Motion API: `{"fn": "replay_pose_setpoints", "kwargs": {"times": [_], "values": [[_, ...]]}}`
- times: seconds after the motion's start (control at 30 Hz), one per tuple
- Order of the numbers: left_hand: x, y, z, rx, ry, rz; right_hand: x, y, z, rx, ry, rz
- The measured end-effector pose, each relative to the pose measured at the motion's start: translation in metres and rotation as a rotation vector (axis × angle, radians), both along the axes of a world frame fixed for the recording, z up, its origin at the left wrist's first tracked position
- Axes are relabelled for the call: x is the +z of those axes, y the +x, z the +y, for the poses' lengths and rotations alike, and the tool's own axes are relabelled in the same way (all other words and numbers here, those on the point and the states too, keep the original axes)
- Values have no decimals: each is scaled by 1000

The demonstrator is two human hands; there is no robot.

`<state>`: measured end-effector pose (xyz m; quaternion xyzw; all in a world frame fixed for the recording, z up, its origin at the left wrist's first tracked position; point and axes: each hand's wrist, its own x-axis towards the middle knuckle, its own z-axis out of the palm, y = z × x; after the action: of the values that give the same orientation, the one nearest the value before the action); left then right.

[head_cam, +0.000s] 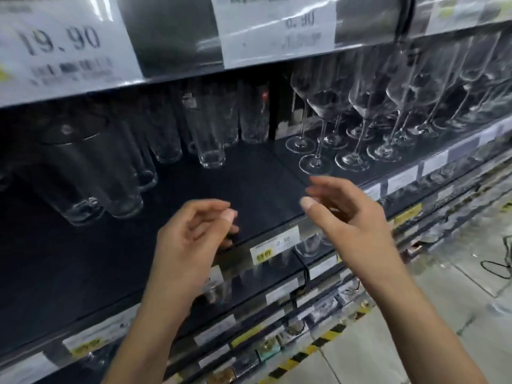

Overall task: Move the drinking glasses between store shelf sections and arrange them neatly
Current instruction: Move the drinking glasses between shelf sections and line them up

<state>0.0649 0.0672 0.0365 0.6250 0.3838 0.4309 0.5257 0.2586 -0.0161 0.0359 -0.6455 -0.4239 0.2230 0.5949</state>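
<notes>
Right now your left hand (191,239) and right hand (346,217) hover over the dark shelf's (249,184) front edge, fingers loosely curled and apart, holding nothing. Clear straight tumblers (207,137), at least five, stand on its left section. Clear long-stemmed wine glasses (327,106), at least eight, crowd the right; blur prevents exact counts.

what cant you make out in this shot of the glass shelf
Head view:
- 19.90 price tag: the small print below the price is blurred.
- Middle price tag: glare and blur leave the price unsure.
- Wine glasses: rims hidden by the upper shelf edge.
- Back-row tumblers: too dark to count.
- Lower-shelf goods: blurred, partly behind the left hand and right hand.
</notes>
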Motion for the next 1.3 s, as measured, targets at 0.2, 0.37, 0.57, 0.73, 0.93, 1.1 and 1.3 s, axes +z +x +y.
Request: {"fn": "replay_pose_setpoints", "kwargs": {"times": [0.2, 0.37, 0.57, 0.73, 0.93, 1.1, 1.3], "values": [[10, 43, 69, 183, -138, 200, 0, 35, 98, 149, -186, -39], [5, 65, 113, 224, -199, 260, -9, 55, 175, 174, -189, -9], [-29, 86, 166, 425, -111, 268, -26, 54, 237, 37, -136, -53], [-45, 92, 187, 520, 173, 329, -27, 45, 250, -14, -144, -91], [-48, 92, 193, 507, 232, 324, -35, 42, 256, -91, -105, -114], [-46, 93, 193, 510, 214, 298, -31, 47, 259, -97, -132, -110], [-46, 94, 188, 489, 206, 278, -31, 44, 255, -149, -89, -95]]}}
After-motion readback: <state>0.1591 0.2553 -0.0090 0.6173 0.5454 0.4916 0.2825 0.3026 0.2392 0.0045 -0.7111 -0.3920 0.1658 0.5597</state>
